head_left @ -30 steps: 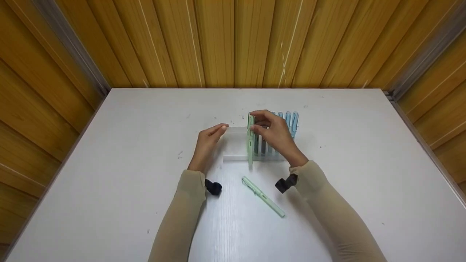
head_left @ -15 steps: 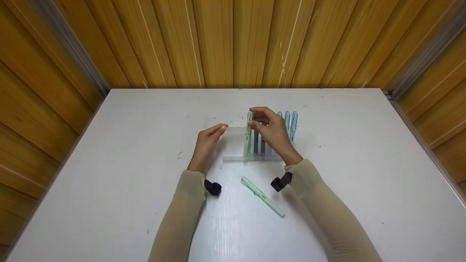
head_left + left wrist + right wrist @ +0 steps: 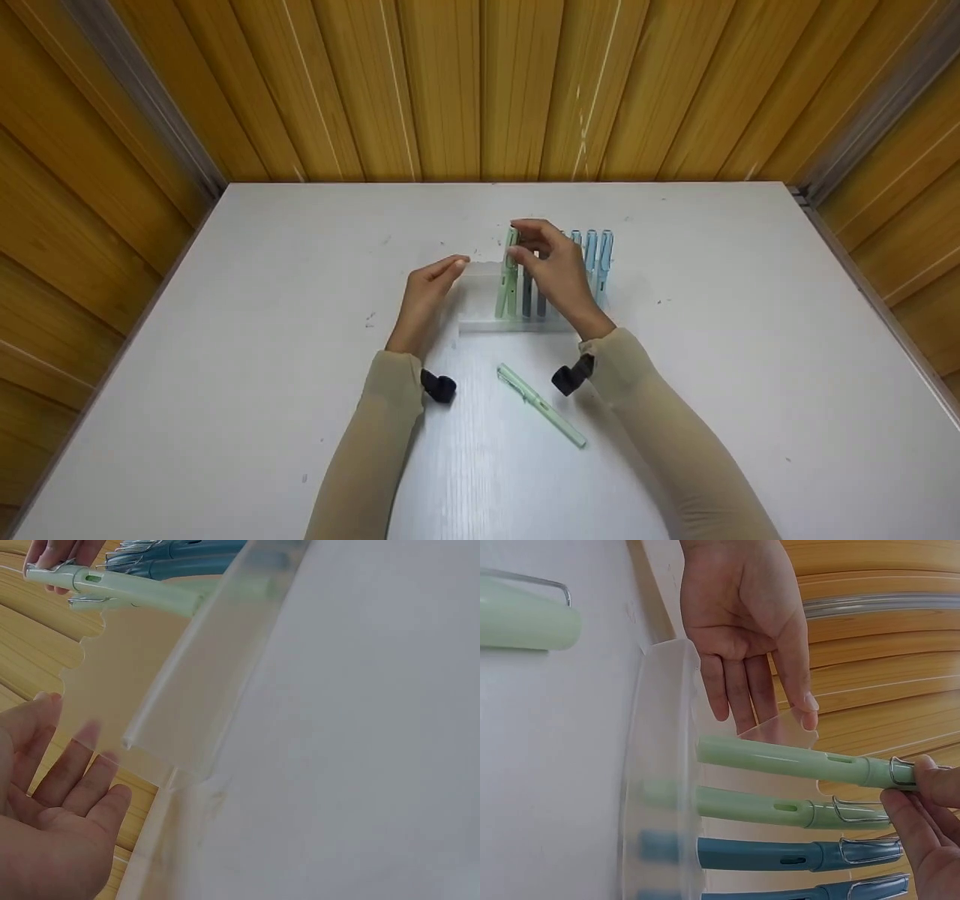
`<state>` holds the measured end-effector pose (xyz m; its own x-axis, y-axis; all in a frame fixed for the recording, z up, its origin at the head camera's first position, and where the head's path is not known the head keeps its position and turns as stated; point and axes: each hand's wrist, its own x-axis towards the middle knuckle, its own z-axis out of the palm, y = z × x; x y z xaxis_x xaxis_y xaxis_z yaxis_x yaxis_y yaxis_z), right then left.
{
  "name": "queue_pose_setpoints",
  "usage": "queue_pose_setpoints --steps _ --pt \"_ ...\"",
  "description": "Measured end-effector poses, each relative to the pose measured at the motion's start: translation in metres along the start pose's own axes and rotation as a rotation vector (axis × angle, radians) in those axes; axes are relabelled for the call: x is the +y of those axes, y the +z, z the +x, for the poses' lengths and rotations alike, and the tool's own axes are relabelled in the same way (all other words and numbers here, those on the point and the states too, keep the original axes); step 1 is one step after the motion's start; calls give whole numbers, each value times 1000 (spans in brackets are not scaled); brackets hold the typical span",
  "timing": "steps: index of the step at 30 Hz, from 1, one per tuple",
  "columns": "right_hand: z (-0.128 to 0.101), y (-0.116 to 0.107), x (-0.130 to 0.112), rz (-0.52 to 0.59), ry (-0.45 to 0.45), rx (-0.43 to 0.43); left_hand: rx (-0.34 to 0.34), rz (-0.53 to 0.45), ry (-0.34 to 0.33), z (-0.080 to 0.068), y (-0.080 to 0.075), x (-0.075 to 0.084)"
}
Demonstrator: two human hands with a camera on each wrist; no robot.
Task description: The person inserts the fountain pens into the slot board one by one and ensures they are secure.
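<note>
Wood-panelled walls close in the white counter (image 3: pixel 225 360) on three sides. On my head view, a clear plastic holder (image 3: pixel 480 324) stands mid-counter with pens upright in it: two light green, then dark teal, then light blue ones (image 3: pixel 598 259) at its right end. My right hand (image 3: pixel 553 264) pinches the cap end of the leftmost green pen (image 3: pixel 502 289), which stands in the holder beside its twin (image 3: pixel 780 808). My left hand (image 3: pixel 427 292) has straight, relaxed fingers and grips nothing, its fingertips at the holder's left wall. Another green pen (image 3: pixel 541 406) lies loose on the counter between my sleeves, near the holder.
</note>
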<state>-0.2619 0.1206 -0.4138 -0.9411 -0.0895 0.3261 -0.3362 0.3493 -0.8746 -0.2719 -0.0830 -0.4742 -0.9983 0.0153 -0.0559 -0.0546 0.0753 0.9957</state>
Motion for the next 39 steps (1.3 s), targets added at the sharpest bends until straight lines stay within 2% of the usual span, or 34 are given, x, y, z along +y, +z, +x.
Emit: queue_pose_setpoints --steps 10,23,39 --pt "1 4 1 -22 -54 1 1 5 -7 1 0 -2" --pt "-1 7 6 -39 -39 -73 9 20 22 1 0 -3" --pt "0 6 4 -186 -178 -96 2 -2 17 2 0 -3"
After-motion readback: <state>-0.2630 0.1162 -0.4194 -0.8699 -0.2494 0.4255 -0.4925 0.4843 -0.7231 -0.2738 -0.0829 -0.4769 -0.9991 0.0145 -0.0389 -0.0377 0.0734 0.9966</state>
